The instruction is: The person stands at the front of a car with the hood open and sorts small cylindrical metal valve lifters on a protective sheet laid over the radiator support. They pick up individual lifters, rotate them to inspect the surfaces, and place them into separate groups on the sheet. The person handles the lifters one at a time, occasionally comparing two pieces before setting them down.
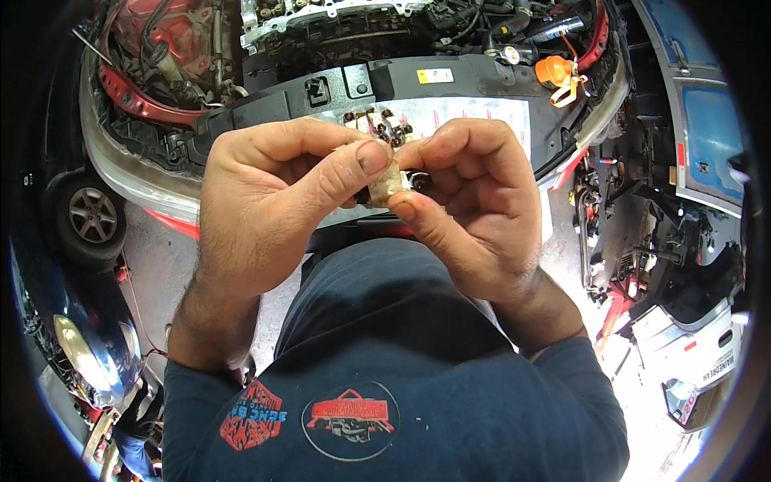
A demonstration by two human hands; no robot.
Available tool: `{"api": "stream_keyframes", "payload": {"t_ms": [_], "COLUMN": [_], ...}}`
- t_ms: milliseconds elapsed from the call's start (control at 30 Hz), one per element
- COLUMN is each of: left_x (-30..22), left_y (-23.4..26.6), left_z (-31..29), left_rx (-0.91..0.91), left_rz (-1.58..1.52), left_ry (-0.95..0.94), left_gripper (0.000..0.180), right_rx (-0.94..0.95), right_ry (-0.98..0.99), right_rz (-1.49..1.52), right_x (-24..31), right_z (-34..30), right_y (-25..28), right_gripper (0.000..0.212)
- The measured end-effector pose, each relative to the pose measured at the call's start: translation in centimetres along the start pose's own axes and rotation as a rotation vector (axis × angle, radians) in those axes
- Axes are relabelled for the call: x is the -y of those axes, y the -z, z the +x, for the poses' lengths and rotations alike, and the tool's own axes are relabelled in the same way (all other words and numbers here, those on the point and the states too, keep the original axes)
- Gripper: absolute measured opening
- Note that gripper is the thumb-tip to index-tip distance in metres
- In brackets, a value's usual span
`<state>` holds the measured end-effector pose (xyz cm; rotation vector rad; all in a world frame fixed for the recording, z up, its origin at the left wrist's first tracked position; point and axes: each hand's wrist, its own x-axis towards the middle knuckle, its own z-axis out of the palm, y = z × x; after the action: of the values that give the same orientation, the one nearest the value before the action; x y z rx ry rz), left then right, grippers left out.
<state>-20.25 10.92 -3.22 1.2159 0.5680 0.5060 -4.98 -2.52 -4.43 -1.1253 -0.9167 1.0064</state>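
The left forearm and right forearm rise toward the middle, bringing the left hand and right hand close together. The left thumb slants up and rightward, meeting the bent index finger in a pinch. The right thumb slants up and leftward, below the curled right fingers, its tip apart from theirs.

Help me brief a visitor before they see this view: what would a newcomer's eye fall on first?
Probably the left hand and right hand first, meeting near the centre on a small beige piece. Next, the bright orange plastic object at the upper right and the exposed engine along the top edge. The dark blue shirt fills the lower middle.
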Motion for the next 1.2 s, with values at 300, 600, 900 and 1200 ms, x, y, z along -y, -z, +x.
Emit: {"api": "stream_keyframes", "payload": {"t_ms": [300, 600, 900, 1200], "left_x": [1.0, 1.7, 6.7, 18.0], "left_y": [-0.3, 0.1, 0.4, 3.9], "left_z": [0.2, 0.3, -0.6, -8.3], "left_rx": [0.022, 0.068, -0.126, -0.181], "left_rz": [-0.027, -0.004, 0.194, 0.187], "left_ry": [-0.048, 0.025, -0.244, 0.196], "left_gripper": [0.016, 0.02, 0.035, 0.026], "right_rx": [0.019, 0.036, -0.131, -0.475], "right_ry": [0.064, 0.052, -0.106, -0.398], "right_rz": [-0.089, -0.14, -0.073, -0.13], "right_x": [-0.6, -0.9, -3.3, -11.1], "right_z": [-0.2, -0.8, -2.8, -6.3], "right_y": [0.6, 0.6, 2.3, 10.8], "right_gripper": [0.041, 0.045, 0.037, 0.031]}}
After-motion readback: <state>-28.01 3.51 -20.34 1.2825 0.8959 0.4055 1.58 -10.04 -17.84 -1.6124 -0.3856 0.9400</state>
